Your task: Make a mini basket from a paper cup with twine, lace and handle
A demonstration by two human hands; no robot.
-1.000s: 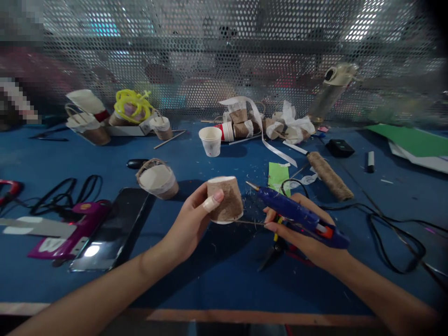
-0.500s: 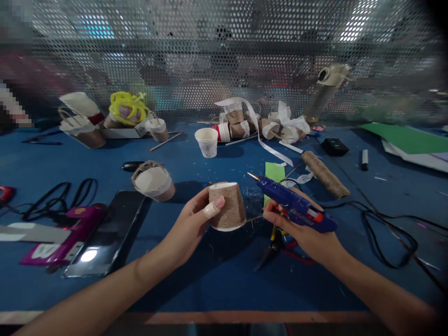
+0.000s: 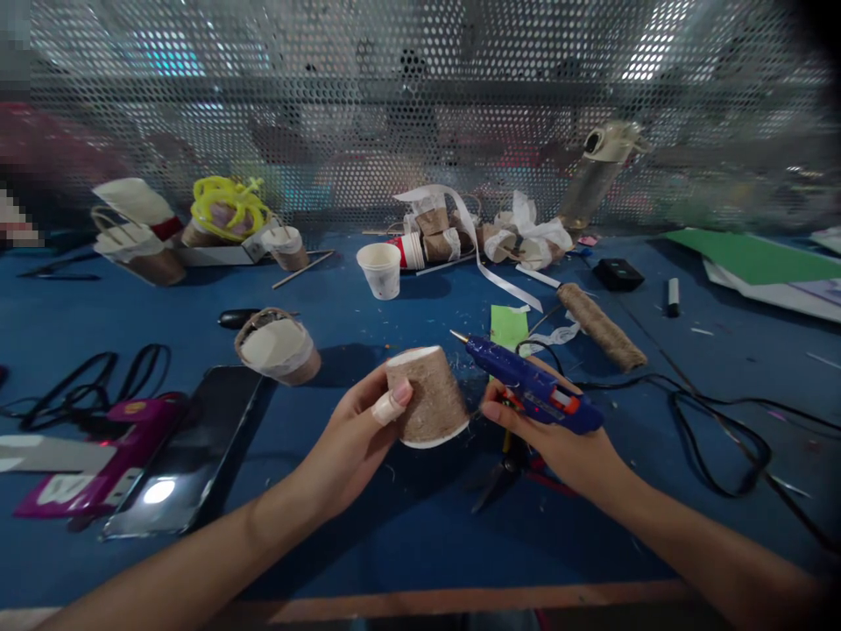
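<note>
Rough jute-wrapped cup (image 3: pixel 426 396), glossy plastic glue gun (image 3: pixel 532 387)

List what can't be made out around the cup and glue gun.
Head view only:
- Cup far side: hidden by its own wall and the left hand.
- Glue gun trigger: covered by fingers of the right hand.
- Scissors handles: mostly under the right hand.
- Room behind the mesh: blurred.
- Top left corner: pixelated.
</note>
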